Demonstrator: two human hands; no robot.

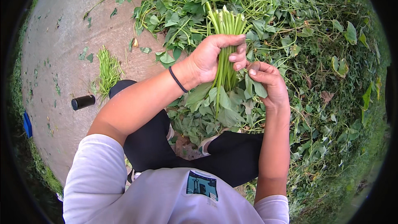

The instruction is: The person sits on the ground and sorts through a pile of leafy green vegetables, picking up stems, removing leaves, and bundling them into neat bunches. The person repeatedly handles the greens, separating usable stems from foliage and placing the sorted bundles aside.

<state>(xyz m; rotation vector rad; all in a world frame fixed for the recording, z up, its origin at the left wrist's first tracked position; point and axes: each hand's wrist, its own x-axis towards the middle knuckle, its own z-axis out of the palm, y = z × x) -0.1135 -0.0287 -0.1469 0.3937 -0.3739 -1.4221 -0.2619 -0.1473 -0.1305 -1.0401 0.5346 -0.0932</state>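
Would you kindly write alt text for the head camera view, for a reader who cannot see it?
Seen from above, the left hand grips a bunch of green leafy stems while the right hand touches its leaves. A heap of cut greens lies ahead, and a smaller pile of stems and a black cylinder lie on the concrete ground.

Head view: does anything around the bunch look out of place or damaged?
One thing: a black cylinder lies on its side on the concrete, beside the small pile of stems. The bunch of green stems sits even in the left hand; the right hand touches its leaves.
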